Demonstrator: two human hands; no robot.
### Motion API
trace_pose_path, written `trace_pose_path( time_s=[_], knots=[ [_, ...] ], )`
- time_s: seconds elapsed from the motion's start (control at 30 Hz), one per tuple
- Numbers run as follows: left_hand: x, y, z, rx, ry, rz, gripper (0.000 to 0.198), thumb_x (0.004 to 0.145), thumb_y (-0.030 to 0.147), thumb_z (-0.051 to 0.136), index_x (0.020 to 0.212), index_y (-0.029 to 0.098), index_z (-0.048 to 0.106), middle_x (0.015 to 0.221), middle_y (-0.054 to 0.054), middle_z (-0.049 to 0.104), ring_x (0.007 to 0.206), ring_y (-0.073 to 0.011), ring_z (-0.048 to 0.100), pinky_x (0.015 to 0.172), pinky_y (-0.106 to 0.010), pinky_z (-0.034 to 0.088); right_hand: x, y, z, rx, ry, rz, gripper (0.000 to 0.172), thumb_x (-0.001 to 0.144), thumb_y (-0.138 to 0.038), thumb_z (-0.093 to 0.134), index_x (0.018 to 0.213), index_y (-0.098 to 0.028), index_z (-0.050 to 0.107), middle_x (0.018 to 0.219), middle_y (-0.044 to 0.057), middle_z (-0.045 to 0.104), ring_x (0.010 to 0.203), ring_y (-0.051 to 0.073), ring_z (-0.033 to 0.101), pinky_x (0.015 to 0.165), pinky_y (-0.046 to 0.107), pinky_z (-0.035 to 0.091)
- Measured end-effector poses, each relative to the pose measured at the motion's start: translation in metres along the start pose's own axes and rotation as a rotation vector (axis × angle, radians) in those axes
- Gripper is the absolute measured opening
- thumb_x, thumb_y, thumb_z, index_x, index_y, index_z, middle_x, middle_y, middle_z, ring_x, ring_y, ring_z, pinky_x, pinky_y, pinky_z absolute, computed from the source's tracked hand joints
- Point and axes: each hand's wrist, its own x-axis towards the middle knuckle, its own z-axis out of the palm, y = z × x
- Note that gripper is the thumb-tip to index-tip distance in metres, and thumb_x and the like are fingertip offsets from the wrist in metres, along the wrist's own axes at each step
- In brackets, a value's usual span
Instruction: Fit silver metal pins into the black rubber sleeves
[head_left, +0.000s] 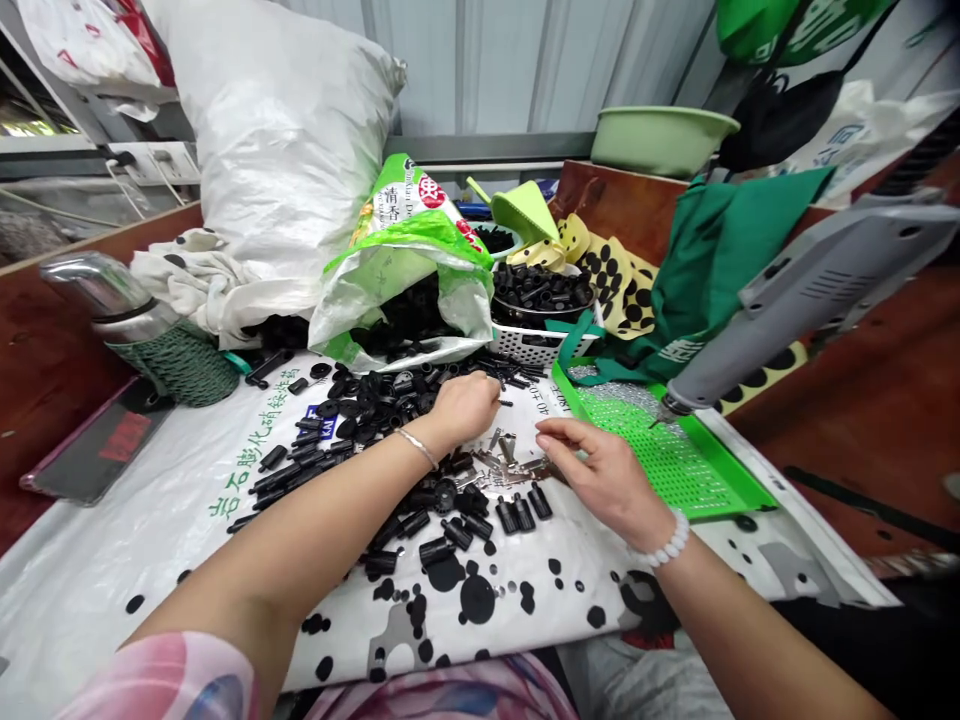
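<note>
Logged left hand (465,405) in black parts (375,400), right hand (604,475) at metal clips (506,458); grips indiscernible. Risked wrist toppling standing pieces (523,512).

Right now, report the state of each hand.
Left hand: curled over the small black plastic cylinders; grip cannot be told.
Right hand: fingers together on the small silver metal pieces; grip cannot be told.

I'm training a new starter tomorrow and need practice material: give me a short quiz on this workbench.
1. True or false: the grey power screwdriver has its tip over the green perforated tray.
2. The left hand reaches into: A black plastic parts; B a drawer; C a bucket.
3. Fill in: white beads circle the ___ wrist.
Key: 1 true; 2 A; 3 right.
</note>
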Motion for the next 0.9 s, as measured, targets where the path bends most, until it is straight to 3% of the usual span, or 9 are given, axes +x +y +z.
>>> trace_pose_path(
  time_s=[0.1,0.2,0.33,0.47,0.57,0.77,0.9],
  knots=[
    [0.021,0.009,0.016,0.009,-0.08,0.039,0.016,0.082,0.023,0.052,0.09,0.014,0.063,0.094,-0.009,0.061,0.089,-0.0219,0.06,0.076,-0.034,0.048,-0.011,0.007,-0.001,-0.026,-0.026,0.006,0.02,0.083,-0.03,0.051,0.092,-0.019,0.065,0.091,0.005,0.069,0.085,0.02,0.063,0.076,0.034,0.049],
    [0.032,0.014,0.025,0.012,-0.127,0.033,0.027,0.086,0.028,0.051,0.108,0.013,0.055,0.107,-0.009,0.057,0.093,-0.02,0.058,0.078,-0.038,0.049,-0.016,0.01,0.002,-0.052,-0.067,-0.003,0.018,0.083,-0.028,0.051,0.091,-0.019,0.065,0.088,0.005,0.069,0.084,0.02,0.063,0.076,0.035,0.049],
    [0.026,0.013,0.017,-0.005,-0.098,0.013,0.017,0.085,0.021,0.049,0.097,0.013,0.058,0.097,-0.009,0.061,0.089,-0.0208,0.059,0.076,-0.035,0.048,-0.01,0.008,0.002,-0.077,-0.108,-0.035,0.018,0.084,-0.027,0.049,0.092,-0.019,0.064,0.088,0.005,0.068,0.08,0.018,0.062,0.075,0.033,0.048],
    [-0.01,0.0,-0.012,-0.059,-0.034,-0.022,0.017,0.086,0.025,0.041,0.096,0.018,0.053,0.083,-0.005,0.064,0.078,-0.0194,0.061,0.068,-0.03,0.046,0.014,-0.004,0.005,-0.218,-0.123,-0.144,0.018,0.087,-0.026,0.047,0.095,-0.019,0.062,0.09,0.004,0.068,0.081,0.016,0.061,0.073,0.029,0.047],
    [-0.049,-0.02,-0.032,-0.122,0.008,-0.071,0.019,0.089,0.029,0.035,0.098,0.019,0.047,0.074,-0.001,0.061,0.067,-0.0162,0.059,0.06,-0.027,0.044,0.043,-0.017,0.022,-0.323,-0.141,-0.235,0.019,0.088,-0.025,0.046,0.096,-0.018,0.061,0.092,0.004,0.067,0.083,0.016,0.06,0.074,0.027,0.045],
    [-0.124,-0.058,-0.046,-0.864,0.104,-0.416,0.021,0.084,0.039,0.044,0.088,0.018,0.047,0.061,0.004,0.05,0.044,-0.0076,0.044,0.042,-0.019,0.035,0.108,-0.031,0.082,-0.42,-0.202,-0.414,0.015,0.081,-0.011,0.05,0.085,-0.016,0.063,0.094,0.01,0.063,0.088,0.021,0.055,0.076,0.032,0.038],
    [-0.152,-0.066,-0.052,-1.063,0.159,-0.582,0.026,0.078,0.039,0.053,0.089,0.015,0.054,0.061,0.004,0.049,0.044,-0.0059,0.043,0.039,-0.017,0.033,0.126,-0.029,0.104,-0.449,-0.2,-0.461,0.015,0.079,-0.008,0.049,0.076,-0.014,0.062,0.086,0.013,0.062,0.082,0.022,0.056,0.072,0.032,0.037]
  ],
)
